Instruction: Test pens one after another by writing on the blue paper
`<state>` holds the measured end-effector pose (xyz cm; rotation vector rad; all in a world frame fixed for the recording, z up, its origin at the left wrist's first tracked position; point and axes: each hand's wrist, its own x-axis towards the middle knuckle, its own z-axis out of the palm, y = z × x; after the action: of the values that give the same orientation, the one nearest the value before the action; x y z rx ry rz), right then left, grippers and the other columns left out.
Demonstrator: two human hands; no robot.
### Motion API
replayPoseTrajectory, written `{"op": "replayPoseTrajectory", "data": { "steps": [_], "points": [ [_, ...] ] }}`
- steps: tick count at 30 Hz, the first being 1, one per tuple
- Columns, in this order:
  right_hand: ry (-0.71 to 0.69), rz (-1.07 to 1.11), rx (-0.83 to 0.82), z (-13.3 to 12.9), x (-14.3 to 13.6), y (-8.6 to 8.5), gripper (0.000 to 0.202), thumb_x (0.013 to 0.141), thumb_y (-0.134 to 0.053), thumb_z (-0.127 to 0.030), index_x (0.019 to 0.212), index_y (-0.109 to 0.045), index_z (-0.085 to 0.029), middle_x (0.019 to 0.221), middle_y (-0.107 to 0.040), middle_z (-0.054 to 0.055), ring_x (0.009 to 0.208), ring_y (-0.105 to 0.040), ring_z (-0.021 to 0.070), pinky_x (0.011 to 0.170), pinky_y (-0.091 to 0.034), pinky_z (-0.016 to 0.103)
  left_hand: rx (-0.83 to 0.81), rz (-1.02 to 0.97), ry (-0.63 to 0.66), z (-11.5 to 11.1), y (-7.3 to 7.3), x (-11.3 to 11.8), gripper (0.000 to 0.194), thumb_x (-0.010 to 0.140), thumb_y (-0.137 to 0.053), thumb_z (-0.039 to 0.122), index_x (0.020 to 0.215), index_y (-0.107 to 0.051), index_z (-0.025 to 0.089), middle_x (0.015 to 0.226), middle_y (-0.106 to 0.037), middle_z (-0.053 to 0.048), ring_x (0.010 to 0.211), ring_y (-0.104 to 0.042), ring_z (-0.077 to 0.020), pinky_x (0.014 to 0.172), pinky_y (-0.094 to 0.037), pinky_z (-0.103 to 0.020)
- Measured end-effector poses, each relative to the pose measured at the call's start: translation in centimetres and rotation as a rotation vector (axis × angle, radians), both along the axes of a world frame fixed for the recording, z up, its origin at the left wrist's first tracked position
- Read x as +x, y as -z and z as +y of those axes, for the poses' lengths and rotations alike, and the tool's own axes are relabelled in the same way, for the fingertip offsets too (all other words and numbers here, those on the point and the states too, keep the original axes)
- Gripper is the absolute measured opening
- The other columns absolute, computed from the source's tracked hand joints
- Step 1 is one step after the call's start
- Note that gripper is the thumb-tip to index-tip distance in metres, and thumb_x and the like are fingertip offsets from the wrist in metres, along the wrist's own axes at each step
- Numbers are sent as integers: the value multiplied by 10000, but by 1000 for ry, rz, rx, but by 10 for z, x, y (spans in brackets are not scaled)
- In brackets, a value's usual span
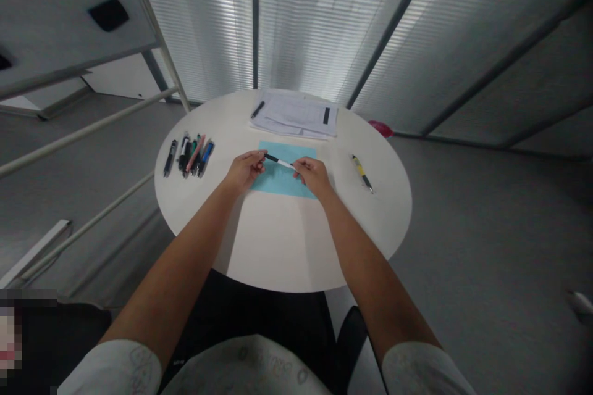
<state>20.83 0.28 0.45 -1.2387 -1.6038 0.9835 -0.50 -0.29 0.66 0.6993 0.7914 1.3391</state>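
A black and white pen [279,161] is held between my two hands, slanting down to the right above a light blue sheet [282,182]. My left hand [245,171] pinches its black end. The fingers of my right hand [312,174] are closed on its other end. To the right, a yellow and black pen [362,173] lies on the white round table [273,247]. Several pens [193,154] in black, pink, green and blue lie in a group at the table's left side.
White papers [296,114] lie at the table's far edge, with a dark pen [257,110] on their left part. A metal rail frame [92,120] stands left of the table. Blinds [306,24] hang behind it, and a pink object [380,128] shows past the far right edge.
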Motion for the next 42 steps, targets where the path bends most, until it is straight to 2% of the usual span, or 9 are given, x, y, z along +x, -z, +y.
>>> {"op": "replayPoseTrajectory", "data": {
  "steps": [12,22,30,33,38,42],
  "points": [
    [33,-11,11,2,2,1,304,779,-568,-479,714,-614,-185,605,-638,1,429,-440,78,454,-372,218,13,-6,14,1,-5,2,235,681,-763,195,875,-700,78,653,-565,-7,530,-474,-52,565,-479,-214],
    [8,4,0,4,2,4,289,776,-571,-467,722,-621,-188,604,-637,0,425,-428,82,446,-358,225,9,7,19,2,-2,1,232,695,-755,198,883,-692,78,651,-569,-2,527,-483,-50,576,-480,-215],
    [10,-33,91,9,6,7,341,802,-545,-471,610,-575,-191,492,-506,-35,472,-428,94,501,-346,232,25,34,31,3,-2,2,248,676,-788,231,854,-691,90,643,-571,-4,538,-485,-57,573,-469,-220],
    [21,-15,72,10,7,8,357,796,-555,-506,647,-603,-185,501,-522,-33,461,-416,90,483,-336,228,45,52,32,2,-1,1,283,657,-809,265,841,-690,86,637,-573,-3,533,-483,-53,567,-447,-218],
    [3,104,-39,4,6,1,414,768,-596,-568,844,-657,-166,548,-582,-20,387,-373,72,381,-272,218,58,75,2,-1,2,1,302,626,-830,289,806,-684,95,628,-584,-5,531,-485,-53,567,-422,-218],
    [24,61,-23,-1,6,-5,476,788,-561,-629,832,-658,-166,570,-606,-5,372,-391,65,364,-278,213,66,89,-13,-1,4,2,326,600,-843,320,780,-681,101,627,-586,-3,519,-482,-52,556,-412,-219]
  ]
}}
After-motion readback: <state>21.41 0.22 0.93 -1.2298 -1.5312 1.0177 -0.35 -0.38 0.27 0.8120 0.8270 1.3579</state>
